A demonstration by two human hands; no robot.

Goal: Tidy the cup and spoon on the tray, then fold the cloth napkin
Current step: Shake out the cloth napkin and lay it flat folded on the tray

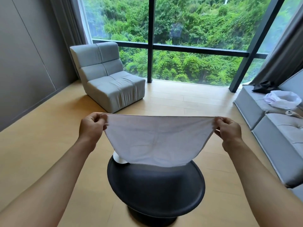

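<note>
A white cloth napkin [155,140] hangs stretched in the air between both hands, its top edge taut and its lower edge sagging just above a round black table [155,182]. My left hand [92,125] pinches the napkin's upper left corner. My right hand [229,130] pinches the upper right corner. A small part of a white object [118,159] peeks out under the napkin's lower left edge at the far side of the table; I cannot tell what it is. The napkin hides the rest of that side, and no spoon shows.
A grey armchair [108,79] stands on the wooden floor at the back left, before a large window. A grey sofa [277,128] runs along the right side with a white plastic bag [283,99] and a dark cloth [264,86] on it.
</note>
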